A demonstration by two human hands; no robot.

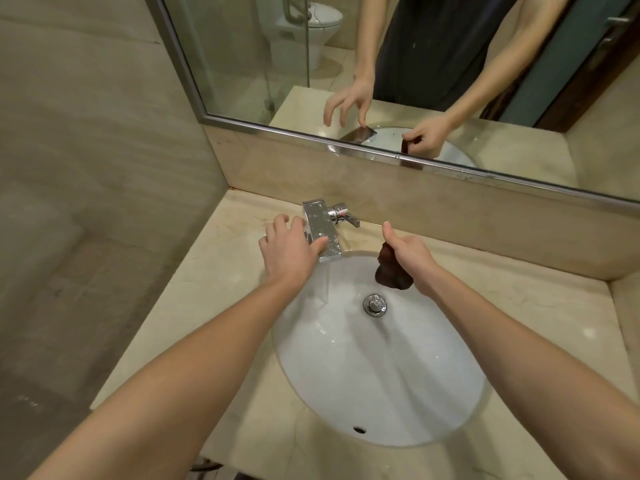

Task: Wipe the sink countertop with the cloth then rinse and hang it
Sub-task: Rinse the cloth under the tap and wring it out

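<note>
Left hand on tap, right hand holding cloth over sink; water running.

Left hand [289,249]: fingers spread and loosely bent over the left side of the tap [320,230], thumb lying along the top of the spout; not closed round it. Right hand [412,258]: fingers curled round the bunched brown cloth [391,275], thumb sticking up and clear of it. Cloth hangs from that hand above the rear right part of the sink [381,375], right of the water stream [320,282] and apart from it. Stream falls from the spout into the basin, left of the drain [374,305]. Droplets on the basin wall. Tap lever [346,216] points right, toward the back wall. Beige stone table [519,306] surrounds the sink. Mirror [277,64] above shows both hands in the same pose.
</note>
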